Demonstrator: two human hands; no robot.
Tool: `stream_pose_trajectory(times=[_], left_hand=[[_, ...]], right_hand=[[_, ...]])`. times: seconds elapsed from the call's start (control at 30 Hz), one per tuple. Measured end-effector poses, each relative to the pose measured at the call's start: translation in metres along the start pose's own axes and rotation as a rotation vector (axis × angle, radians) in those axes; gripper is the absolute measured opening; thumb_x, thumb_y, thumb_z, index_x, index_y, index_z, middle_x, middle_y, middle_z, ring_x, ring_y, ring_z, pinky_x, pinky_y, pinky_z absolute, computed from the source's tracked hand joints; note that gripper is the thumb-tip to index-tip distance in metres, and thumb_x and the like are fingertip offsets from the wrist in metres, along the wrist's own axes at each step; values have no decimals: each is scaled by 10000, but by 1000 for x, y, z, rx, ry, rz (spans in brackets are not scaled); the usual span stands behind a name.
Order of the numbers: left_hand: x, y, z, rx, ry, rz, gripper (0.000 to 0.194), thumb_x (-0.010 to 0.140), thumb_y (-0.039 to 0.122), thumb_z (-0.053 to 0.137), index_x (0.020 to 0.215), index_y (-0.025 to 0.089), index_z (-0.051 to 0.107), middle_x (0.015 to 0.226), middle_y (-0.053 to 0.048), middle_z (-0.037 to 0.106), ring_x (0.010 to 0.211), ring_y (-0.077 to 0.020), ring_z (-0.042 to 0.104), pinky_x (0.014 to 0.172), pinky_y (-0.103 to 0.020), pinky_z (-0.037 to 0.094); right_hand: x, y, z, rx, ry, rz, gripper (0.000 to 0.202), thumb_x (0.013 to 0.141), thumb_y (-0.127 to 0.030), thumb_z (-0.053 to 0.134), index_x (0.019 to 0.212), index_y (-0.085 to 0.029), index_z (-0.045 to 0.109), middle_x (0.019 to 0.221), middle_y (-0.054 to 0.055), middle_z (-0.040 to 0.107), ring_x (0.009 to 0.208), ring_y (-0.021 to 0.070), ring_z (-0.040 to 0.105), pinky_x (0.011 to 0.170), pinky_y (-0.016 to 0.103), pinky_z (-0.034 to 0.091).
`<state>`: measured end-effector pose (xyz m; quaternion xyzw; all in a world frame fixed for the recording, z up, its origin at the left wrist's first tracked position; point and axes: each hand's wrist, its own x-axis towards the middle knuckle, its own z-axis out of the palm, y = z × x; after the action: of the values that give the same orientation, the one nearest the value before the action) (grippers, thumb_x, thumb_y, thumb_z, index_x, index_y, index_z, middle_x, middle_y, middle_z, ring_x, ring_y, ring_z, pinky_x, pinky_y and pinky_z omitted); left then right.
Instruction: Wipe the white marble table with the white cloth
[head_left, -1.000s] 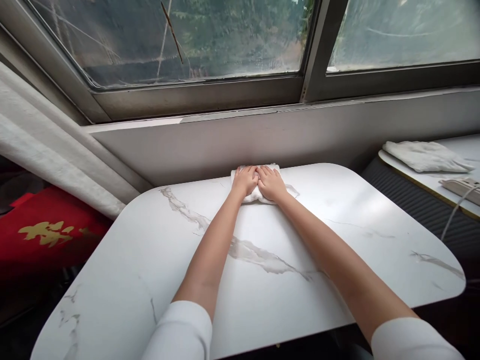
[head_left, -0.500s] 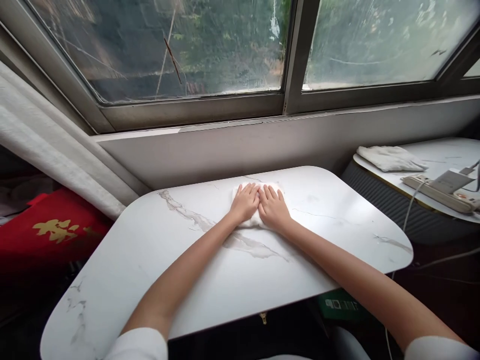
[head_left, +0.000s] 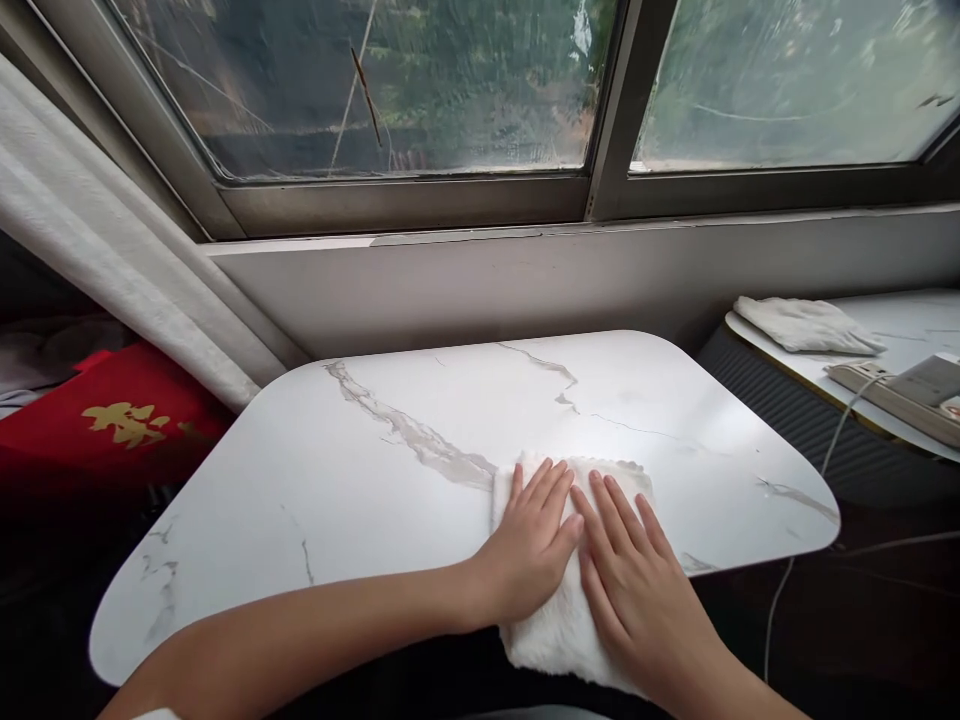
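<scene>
A white fluffy cloth lies at the near edge of the white marble-patterned table, its lower part hanging past the rim. My left hand lies flat on the cloth's left side, fingers together and stretched out. My right hand presses flat on its right side, thumb touching the left hand. Both palms rest on top of the cloth; neither hand grips it.
A grey wall and a window sill run behind the table. A white curtain hangs at left above a red cloth with gold characters. At right, a second table carries a folded white cloth and a power strip with cables.
Both hands have slid the cloth from the table's far edge by the wall across to the near edge, where it now overhangs the rim.
</scene>
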<state>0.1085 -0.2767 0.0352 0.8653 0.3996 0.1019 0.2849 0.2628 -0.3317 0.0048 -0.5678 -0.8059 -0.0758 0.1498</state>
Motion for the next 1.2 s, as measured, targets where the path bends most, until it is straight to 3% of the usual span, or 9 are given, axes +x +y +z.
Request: stream_pose_trajectory(times=[0.13, 0.27, 0.37, 0.47, 0.67, 0.8, 0.93, 1.07, 1.2], left_hand=[[28, -8, -2, -5, 26, -22, 525, 986, 364, 166, 1480, 185, 178, 1545, -16, 160, 1423, -150, 71, 1178, -431, 47], [82, -31, -5, 126, 169, -43, 541, 977, 343, 169, 1454, 99, 241, 1531, -73, 233, 1421, -162, 124, 1177, -412, 32], [132, -53, -18, 220, 219, -53, 530, 966, 294, 176, 1428, 62, 291, 1510, -101, 287, 1408, -175, 188, 1172, -401, 61], [178, -72, -33, 269, 269, -95, 520, 956, 262, 180, 1413, 53, 316, 1500, -108, 311, 1396, -179, 225, 1167, -394, 76], [230, -87, -42, 290, 381, -205, 518, 949, 259, 193, 1403, 52, 333, 1488, -121, 332, 1390, -197, 245, 1164, -412, 91], [243, -88, -44, 290, 416, -230, 508, 945, 247, 192, 1393, 70, 355, 1475, -115, 359, 1381, -195, 267, 1163, -422, 95], [238, -83, -41, 289, 410, -231, 510, 948, 267, 207, 1396, 76, 358, 1481, -108, 349, 1388, -198, 249, 1163, -423, 83], [217, -65, -28, 301, 382, -221, 521, 948, 259, 205, 1405, 47, 340, 1487, -121, 333, 1393, -211, 234, 1163, -431, 77], [180, -33, -5, 296, 347, -181, 529, 943, 268, 205, 1417, 63, 320, 1496, -124, 311, 1402, -222, 210, 1161, -455, 84]], right_hand=[[27, 24, 4, 35, -151, 11, 630, 928, -316, 233, 1508, -207, 11, 1531, 74, 216, 1412, 263, 120, 1099, 563, 248], [84, 56, 14, 75, -334, 128, 545, 962, -342, 157, 1480, -184, 212, 1542, 118, 178, 1418, 255, 71, 1104, 568, 182], [135, 76, 28, 66, -278, 216, 519, 972, -339, 157, 1454, -185, 273, 1536, 149, 193, 1415, 265, 112, 1099, 563, 167], [179, 96, 43, 27, -207, 213, 500, 964, -287, 195, 1439, -176, 301, 1519, 164, 241, 1404, 272, 176, 1094, 544, 175], [228, 136, 61, 46, -178, 97, 486, 955, -258, 226, 1420, -178, 341, 1502, 151, 292, 1391, 247, 224, 1096, 490, 190], [239, 148, 64, 86, -159, 100, 475, 955, -261, 235, 1406, -193, 366, 1495, 135, 315, 1386, 232, 240, 1090, 481, 206], [230, 144, 61, 60, -152, 121, 489, 960, -265, 245, 1437, -189, 323, 1507, 136, 288, 1394, 234, 217, 1101, 465, 189], [201, 137, 51, 40, -169, 117, 491, 967, -277, 236, 1439, -177, 325, 1511, 140, 278, 1398, 241, 203, 1106, 456, 182], [150, 131, 35, 35, -186, 54, 503, 972, -306, 209, 1444, -167, 314, 1518, 138, 260, 1402, 248, 189, 1102, 475, 199]])
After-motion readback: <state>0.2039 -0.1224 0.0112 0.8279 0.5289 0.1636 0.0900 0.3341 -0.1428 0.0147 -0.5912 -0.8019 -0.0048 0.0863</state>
